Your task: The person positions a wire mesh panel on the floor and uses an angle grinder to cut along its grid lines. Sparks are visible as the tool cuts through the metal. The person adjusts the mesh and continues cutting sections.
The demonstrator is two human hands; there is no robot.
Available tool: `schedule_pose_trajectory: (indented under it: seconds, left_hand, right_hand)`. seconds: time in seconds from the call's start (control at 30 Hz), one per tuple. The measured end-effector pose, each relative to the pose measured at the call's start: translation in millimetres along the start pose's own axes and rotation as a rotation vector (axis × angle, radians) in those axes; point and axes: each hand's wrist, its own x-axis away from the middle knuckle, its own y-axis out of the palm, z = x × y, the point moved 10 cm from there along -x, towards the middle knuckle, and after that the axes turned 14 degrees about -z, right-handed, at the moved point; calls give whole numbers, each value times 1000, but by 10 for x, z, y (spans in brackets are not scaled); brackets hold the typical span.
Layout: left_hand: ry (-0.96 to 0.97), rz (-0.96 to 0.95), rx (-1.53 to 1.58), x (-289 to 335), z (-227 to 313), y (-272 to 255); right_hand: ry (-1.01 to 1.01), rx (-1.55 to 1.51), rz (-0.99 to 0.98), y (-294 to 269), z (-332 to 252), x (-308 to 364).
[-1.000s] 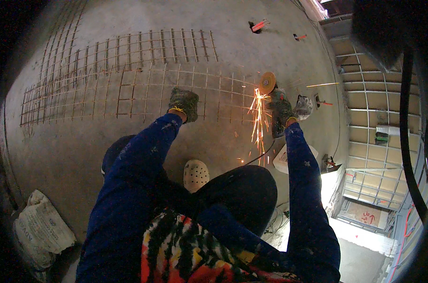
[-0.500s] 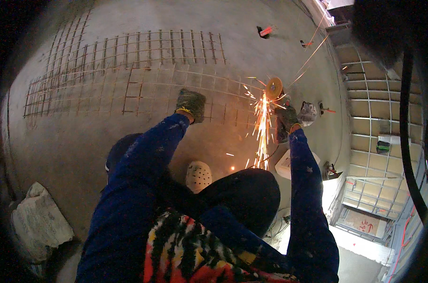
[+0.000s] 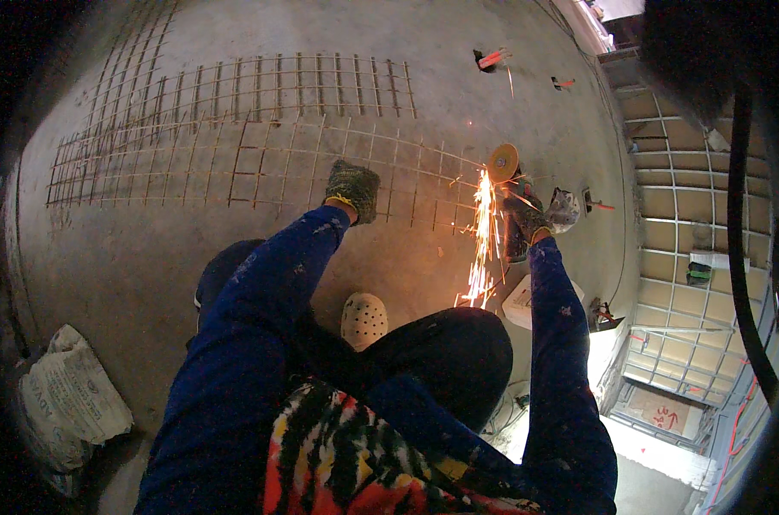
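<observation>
My right hand [image 3: 527, 213], in a dark work glove, is closed round an angle grinder [image 3: 514, 236]. Its round tan disc [image 3: 503, 162] meets the right end of a wire mesh [image 3: 209, 176] lying on the concrete floor. A bright stream of sparks [image 3: 484, 245] falls from the disc toward my bent knee. Wearing a matching glove, my left hand [image 3: 352, 190] is closed on the mesh wires near its middle; the fingertips are hidden beneath the hand.
Another mesh piece [image 3: 278, 86] lies farther off. A pale clog [image 3: 363, 321] shows beside my knee, and a white box [image 3: 520, 302] stands near my right forearm. At the left lies a white sack [image 3: 76, 395]. A metal-framed wall [image 3: 677, 232] rises at right.
Sparks that flew toward the far right are mostly gone, while the downward stream continues. The scene has shifted slightly rightward in view. Both hands keep their holds.
</observation>
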Motion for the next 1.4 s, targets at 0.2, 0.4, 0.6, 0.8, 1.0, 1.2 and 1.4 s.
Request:
schedule_pose_trajectory:
  seconds: [0.2, 0.4, 0.6, 0.8, 1.0, 1.2, 1.4]
  left_hand:
    - [-5, -61, 2, 0, 20, -15]
    - [-23, -23, 1, 5, 8, 5]
    - [-31, -80, -1, -44, -21, 100]
    - [-9, 1, 15, 13, 0, -13]
    - [-23, -59, 19, -8, 5, -30]
    - [-7, -69, -1, 26, 34, -85]
    - [-7, -75, 12, 0, 13, -56]
  right_hand:
    - [48, 535, -87, -5, -99, -61]
    - [41, 49, -9, -8, -30, 27]
    - [82, 496, -138, 77, -404, 129]
    - [145, 478, -82, 27, -370, 74]
    - [191, 60, 63, -80, -44, 41]
    - [-122, 437, -88, 99, -375, 99]
    - [-222, 681, 6, 121, -636, 218]
